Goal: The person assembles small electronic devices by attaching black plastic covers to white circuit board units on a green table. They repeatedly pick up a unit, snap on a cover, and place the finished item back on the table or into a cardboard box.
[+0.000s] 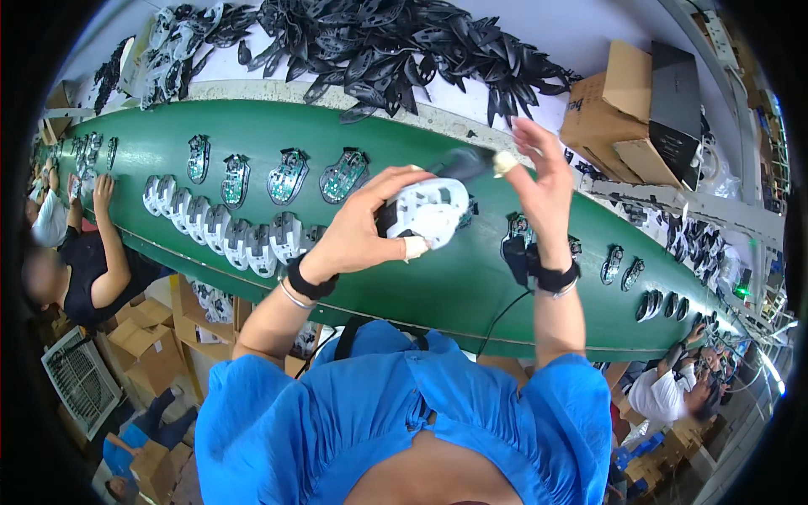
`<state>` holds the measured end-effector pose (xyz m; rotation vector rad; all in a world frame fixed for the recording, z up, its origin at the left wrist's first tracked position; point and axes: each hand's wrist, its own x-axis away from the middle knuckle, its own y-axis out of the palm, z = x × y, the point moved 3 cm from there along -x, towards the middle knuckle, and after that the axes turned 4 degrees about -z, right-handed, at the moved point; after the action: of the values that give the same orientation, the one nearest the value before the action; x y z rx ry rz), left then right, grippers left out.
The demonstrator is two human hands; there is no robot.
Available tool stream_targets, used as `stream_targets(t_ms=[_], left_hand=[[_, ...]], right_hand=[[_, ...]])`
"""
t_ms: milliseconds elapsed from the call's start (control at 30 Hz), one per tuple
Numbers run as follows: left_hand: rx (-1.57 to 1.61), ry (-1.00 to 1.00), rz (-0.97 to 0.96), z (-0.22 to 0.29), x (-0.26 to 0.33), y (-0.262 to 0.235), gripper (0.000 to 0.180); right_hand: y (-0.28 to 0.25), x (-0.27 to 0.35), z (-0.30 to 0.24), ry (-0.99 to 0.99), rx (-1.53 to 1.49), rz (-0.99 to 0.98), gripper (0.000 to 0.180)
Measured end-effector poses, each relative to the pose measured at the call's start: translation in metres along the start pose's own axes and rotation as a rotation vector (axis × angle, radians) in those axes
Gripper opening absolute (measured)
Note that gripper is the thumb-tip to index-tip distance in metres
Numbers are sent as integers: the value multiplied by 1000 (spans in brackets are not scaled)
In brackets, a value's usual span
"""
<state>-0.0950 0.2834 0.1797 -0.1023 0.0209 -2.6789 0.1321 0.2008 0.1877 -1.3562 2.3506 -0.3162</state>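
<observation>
My left hand (362,223) is closed around a computer mouse shell (433,210), white on the side facing up and dark along its left edge. The thumb wears a pale finger cot. Just right of the shell, my right hand (543,181) pinches a blurred black mouse cover piece (461,164) near its fingertip cot, its other fingers raised. Part of this grip is hidden. Below the right hand, a mouse circuit board in a black base (516,240) lies on the green belt (404,295). A black wrist strap with a cord circles my right wrist.
Mouse bases with green boards (343,175) and a row of white-grey mouse shells (240,244) occupy the belt's left. Beyond it lies a heap of black covers (362,50). An open cardboard box (606,109) stands far right. Other people (93,269) sit along the belt.
</observation>
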Motion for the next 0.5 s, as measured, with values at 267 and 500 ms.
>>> stream_targets(t_ms=[267, 500], left_hand=[[-184, 71, 61, -11, 17, 39, 76], [611, -80, 324, -27, 24, 25, 63]], right_hand=[[53, 60, 11, 387, -528, 178, 17], [23, 61, -22, 349, -522, 100, 30]])
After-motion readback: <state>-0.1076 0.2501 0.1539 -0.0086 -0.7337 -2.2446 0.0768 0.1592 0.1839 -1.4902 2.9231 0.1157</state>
